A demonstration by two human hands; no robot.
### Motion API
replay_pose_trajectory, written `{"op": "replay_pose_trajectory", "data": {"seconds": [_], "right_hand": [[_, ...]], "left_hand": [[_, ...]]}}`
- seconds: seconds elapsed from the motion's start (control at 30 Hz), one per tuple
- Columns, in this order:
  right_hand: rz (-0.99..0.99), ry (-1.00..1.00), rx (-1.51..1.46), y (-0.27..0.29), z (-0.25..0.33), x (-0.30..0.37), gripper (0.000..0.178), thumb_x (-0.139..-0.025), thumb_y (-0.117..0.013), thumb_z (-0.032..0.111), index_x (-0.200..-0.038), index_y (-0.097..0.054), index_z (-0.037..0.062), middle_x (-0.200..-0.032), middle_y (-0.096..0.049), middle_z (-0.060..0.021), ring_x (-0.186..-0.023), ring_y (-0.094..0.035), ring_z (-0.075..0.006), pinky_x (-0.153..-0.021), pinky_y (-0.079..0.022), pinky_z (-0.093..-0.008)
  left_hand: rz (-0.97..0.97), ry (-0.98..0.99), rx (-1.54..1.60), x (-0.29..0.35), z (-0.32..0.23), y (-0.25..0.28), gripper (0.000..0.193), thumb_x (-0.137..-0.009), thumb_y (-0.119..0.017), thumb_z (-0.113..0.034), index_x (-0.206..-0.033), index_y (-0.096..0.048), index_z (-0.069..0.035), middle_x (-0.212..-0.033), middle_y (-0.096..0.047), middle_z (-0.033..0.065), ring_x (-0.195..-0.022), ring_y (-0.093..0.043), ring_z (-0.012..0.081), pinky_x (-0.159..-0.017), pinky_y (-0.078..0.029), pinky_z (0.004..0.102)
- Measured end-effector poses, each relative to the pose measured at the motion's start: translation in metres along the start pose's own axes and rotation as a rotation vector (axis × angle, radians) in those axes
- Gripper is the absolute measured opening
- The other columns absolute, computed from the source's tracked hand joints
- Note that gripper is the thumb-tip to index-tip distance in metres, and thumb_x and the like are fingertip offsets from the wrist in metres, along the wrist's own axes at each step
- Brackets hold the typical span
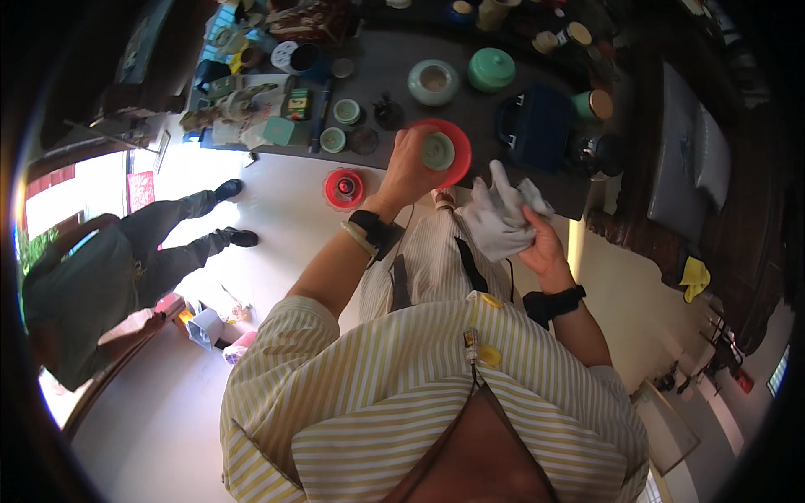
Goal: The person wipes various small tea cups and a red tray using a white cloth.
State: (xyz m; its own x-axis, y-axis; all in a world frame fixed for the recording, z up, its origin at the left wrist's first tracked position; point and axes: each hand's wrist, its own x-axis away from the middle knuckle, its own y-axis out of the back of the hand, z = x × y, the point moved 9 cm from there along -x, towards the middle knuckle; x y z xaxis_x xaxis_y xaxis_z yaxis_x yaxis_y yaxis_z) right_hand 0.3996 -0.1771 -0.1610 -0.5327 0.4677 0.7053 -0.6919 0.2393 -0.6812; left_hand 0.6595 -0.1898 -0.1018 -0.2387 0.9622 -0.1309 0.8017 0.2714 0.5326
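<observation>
Grip: left hand [407, 163] closed around a pale-green teacup [438, 152], within or just above the red basin [463, 159]; right hand [545, 250] clutches a grey-white cloth [501, 220]. Cup judged light, rigid, breakable, slick if wet; hold by opposed outer walls.

Could read no words or numbers. Made out small yellow-and-pale patches, perhaps a label, on the green box [298, 103] among the clutter on the dark table [379, 67], too tiny to decipher. Also saw whitish markings on the red panel [141, 189] at far left, in the bright light, but too blurred to tell as writing or pattern.
</observation>
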Motion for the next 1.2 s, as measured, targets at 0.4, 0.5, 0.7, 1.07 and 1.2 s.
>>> {"op": "replay_pose_trajectory", "data": {"seconds": [0.4, 0.5, 0.7, 1.07, 1.2], "right_hand": [[0.72, 0.9, 1.72, -0.261, -0.183, 0.083, 0.052, -0.069, -0.071, 0.003, -0.118, -0.054, 0.0043, -0.107, -0.059, -0.0115, -0.104, -0.053, -0.0258, -0.089, -0.044, -0.0382], [0.637, 1.109, 1.909, -0.276, -0.224, 0.112, 0.056, -0.068, -0.07, 0.004, -0.121, -0.054, 0.0055, -0.108, -0.059, -0.0153, -0.108, -0.051, -0.0311, -0.089, -0.043, -0.0417], [0.688, 1.274, 1.787, -0.273, -0.247, 0.137, 0.051, -0.068, -0.072, 0.01, -0.117, -0.057, 0.0036, -0.105, -0.063, -0.0149, -0.094, -0.06, -0.0316, -0.079, -0.048, -0.0385], [0.611, 0.911, 1.283, -0.262, -0.224, 0.136, 0.038, -0.077, -0.066, 0.001, -0.114, -0.058, 0.0024, -0.107, -0.063, -0.0127, -0.093, -0.063, -0.0197, -0.081, -0.048, -0.0287], [0.763, 1.091, 1.501, -0.265, -0.221, 0.147, 0.039, -0.077, -0.064, -0.001, -0.115, -0.056, 0.0026, -0.11, -0.06, -0.0117, -0.095, -0.061, -0.0204, -0.083, -0.047, -0.0292]], "left_hand": [[-0.049, -0.12, -0.048, 0.145, -0.058, 0.186, 0.056, -0.07, -0.075, -0.017, -0.119, -0.05, -0.006, -0.109, -0.058, 0.0179, -0.102, -0.057, 0.0384, -0.087, -0.047, 0.0395], [-0.054, -0.089, 0.09, 0.176, -0.062, 0.216, 0.055, -0.071, -0.075, -0.016, -0.119, -0.05, -0.005, -0.11, -0.059, 0.0187, -0.103, -0.058, 0.037, -0.086, -0.048, 0.0384], [0.073, -0.015, 0.484, 0.202, -0.052, 0.225, 0.058, -0.071, -0.077, -0.008, -0.122, -0.05, -0.003, -0.116, -0.061, 0.011, -0.105, -0.06, 0.0178, -0.09, -0.047, 0.0324], [-0.078, -0.013, 0.693, 0.201, -0.058, 0.186, 0.04, -0.098, -0.048, -0.026, -0.128, -0.044, 0.0, -0.114, -0.057, 0.0081, -0.104, -0.055, 0.0146, -0.091, -0.045, 0.03], [0.071, 0.325, 1.305, 0.196, -0.047, 0.152, 0.048, -0.1, -0.039, -0.042, -0.12, -0.055, -0.003, -0.107, -0.062, 0.0052, -0.096, -0.058, 0.0128, -0.084, -0.047, 0.0263]]}}
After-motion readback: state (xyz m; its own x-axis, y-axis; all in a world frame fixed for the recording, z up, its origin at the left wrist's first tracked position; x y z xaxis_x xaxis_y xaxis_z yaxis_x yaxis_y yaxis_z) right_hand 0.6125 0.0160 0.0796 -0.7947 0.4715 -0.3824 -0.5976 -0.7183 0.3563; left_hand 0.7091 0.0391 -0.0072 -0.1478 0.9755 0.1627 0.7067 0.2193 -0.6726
